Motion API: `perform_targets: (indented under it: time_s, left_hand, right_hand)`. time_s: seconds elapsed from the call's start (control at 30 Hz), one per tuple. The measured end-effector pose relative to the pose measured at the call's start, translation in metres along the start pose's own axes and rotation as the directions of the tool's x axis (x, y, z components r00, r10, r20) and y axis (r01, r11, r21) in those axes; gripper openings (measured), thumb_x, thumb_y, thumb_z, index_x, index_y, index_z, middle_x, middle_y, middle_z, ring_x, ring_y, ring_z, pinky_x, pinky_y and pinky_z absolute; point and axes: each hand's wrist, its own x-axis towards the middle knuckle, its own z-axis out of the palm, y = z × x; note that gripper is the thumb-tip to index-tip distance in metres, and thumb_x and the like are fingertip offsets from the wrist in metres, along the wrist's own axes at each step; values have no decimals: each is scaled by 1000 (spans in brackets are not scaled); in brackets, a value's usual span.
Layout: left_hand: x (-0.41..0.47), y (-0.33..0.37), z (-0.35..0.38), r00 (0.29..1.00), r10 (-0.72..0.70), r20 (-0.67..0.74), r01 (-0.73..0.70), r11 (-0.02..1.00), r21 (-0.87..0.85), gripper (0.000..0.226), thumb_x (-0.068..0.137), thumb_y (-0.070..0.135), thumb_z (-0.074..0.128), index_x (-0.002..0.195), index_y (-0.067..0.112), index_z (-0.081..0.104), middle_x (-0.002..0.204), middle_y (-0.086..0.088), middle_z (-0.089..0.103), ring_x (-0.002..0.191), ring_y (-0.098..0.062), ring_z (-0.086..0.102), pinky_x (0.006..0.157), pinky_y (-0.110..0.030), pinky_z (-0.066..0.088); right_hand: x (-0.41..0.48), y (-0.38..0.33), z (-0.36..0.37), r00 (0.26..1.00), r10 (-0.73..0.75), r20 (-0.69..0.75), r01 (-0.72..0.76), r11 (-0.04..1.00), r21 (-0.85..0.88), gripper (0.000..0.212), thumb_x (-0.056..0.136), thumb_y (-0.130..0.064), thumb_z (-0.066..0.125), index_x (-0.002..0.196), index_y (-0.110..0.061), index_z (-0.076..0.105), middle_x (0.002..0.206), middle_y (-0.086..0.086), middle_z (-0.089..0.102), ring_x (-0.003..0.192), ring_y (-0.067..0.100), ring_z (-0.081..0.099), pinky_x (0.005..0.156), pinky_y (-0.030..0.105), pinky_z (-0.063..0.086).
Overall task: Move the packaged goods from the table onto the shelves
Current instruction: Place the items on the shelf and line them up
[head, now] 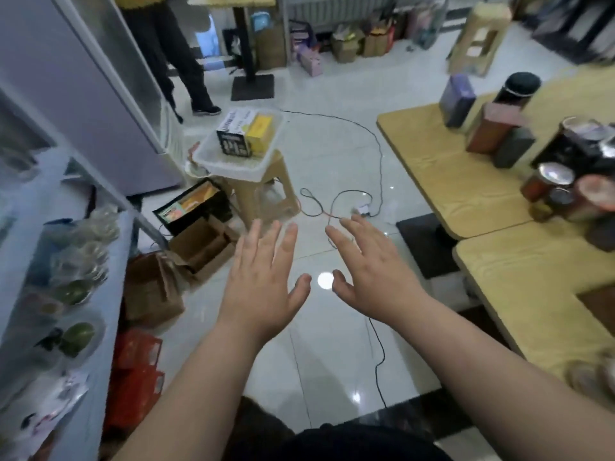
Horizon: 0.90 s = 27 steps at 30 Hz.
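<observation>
Holding nothing, my left hand (263,277) and right hand (369,274) hover above the floor, fingers spread. Packaged goods (492,128), boxes and lidded tins, stand on the light wooden table (442,181) to my right; the pale shelves (114,294) are on my left. Recommended: turn right and grip one box squarely. A clear plastic tub (233,168) holds a black box (233,141) and a yellow box (261,134).

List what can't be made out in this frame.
All head view.
Shelves: goods blurred and cut by the left edge.
Jars on the table: labels blurred, group cut by the right edge.
Boxes: print too blurred to read.
Standing person: upper body cut by the top edge.
Round things, lower right: blurred, cut by the edge.
</observation>
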Motion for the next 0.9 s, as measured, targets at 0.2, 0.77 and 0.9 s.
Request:
perform_targets:
  time_s: [0.2,0.77,0.9]
  left_hand:
    - [89,20,37,975,223,-18,-224,968,-116,74,92,52,42,154,11,35,154,-13,43,149,-40,26,115,-59,33]
    - [342,28,65,757,654,20,-632,738,-236,72,94,49,40,150,4,43,144,-17,53,143,-44,35,115,-56,36]
    - [388,54,83,722,691,31,-667,707,-237,71,94,49,42,149,5,43,142,-16,54,143,-43,36,113,-55,38]
  right_hand:
    - [14,53,-4,978,209,9,-208,974,-93,66,81,-29,68,142,-11,50,143,19,51,139,38,44,109,51,41]
    - [129,142,3,761,640,-105,-649,749,-134,56,76,-28,68,128,-8,60,125,15,56,119,32,54,91,47,54]
    - [137,188,6,697,711,-88,-716,686,-128,57,79,-28,71,131,-9,59,132,18,55,123,34,55,95,47,51]
